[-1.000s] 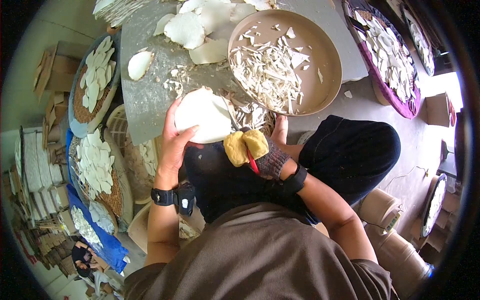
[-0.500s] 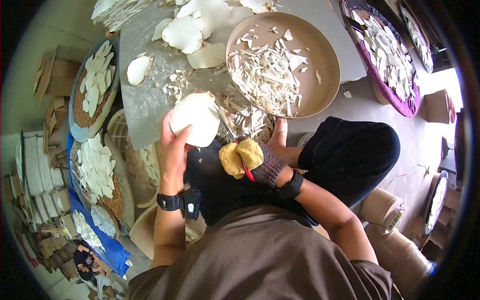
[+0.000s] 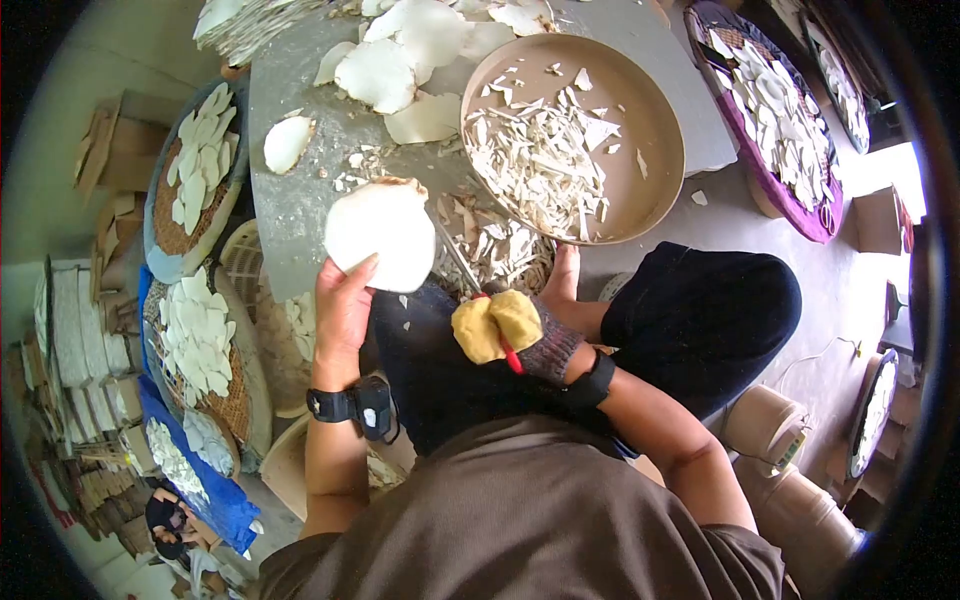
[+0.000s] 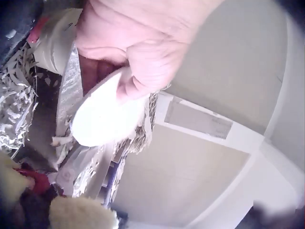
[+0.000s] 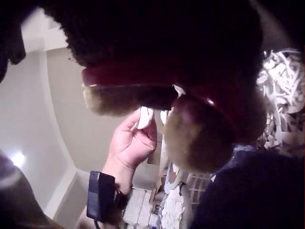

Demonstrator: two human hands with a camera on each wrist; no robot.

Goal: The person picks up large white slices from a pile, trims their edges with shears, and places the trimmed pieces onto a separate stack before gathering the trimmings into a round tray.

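Observation:
My left hand [image 3: 347, 292] grips a white round flat slice [image 3: 382, 235] by its lower edge and holds it above the grey board's near edge. In the left wrist view the thumb [image 4: 136, 78] presses on the slice [image 4: 100, 117]. My right hand [image 3: 500, 325] wears a dark glove with yellow padded fingers and is curled round a red-handled knife [image 3: 492, 318]. Its thin blade [image 3: 455, 258] points up toward the slice's right edge. In the right wrist view the gloved fingers [image 5: 195, 133] wrap the red handle [image 5: 138, 78], with the left hand [image 5: 133, 138] behind.
A round brown tray [image 3: 655, 120] with several white shavings sits on the grey board [image 3: 295, 200], with more white slices at its far side. Loose trimmings [image 3: 495, 245] lie by my knees. Baskets of white pieces [image 3: 195, 330] stand left; a purple-rimmed one [image 3: 775, 195] stands right.
My left hand has turned the slice and shifted it a little left and up. The gloved right hand has dropped slightly, and the knife blade now shows beside the slice.

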